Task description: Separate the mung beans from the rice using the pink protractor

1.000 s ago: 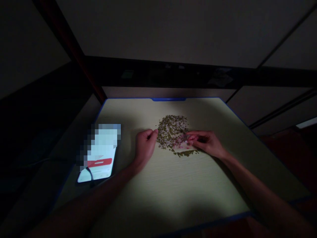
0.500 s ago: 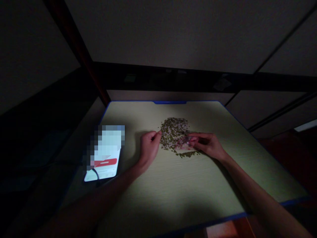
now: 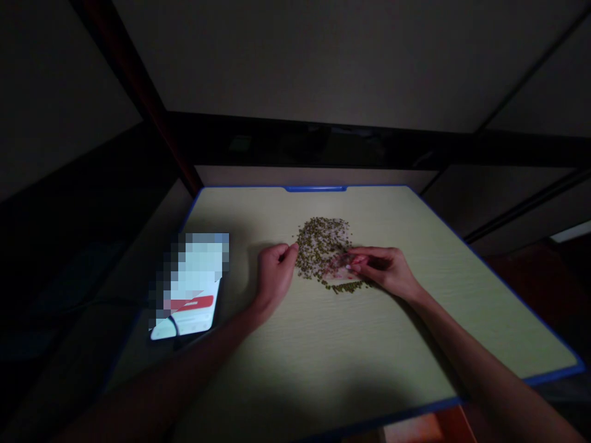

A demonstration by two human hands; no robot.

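Observation:
A pile of small green beans (image 3: 321,243) lies spread on a pale table (image 3: 323,344) with a blue rim. My left hand (image 3: 273,274) rests on the table at the pile's left edge, fingers curled, thumb and forefinger pinched together by the beans. My right hand (image 3: 385,269) lies at the pile's right side, its fingers closed on a small pinkish card (image 3: 339,272) held flat against the table among the beans. A short row of beans (image 3: 348,287) sits along the card's near edge.
A lit phone (image 3: 191,289) with a cable lies at the table's left edge. A dark shelf frame stands behind the table, a dark post at back left. The surroundings are dim.
Both hands stay almost where they were beside the pile. The view has shifted slightly; the row of beans by the card looks a bit shorter.

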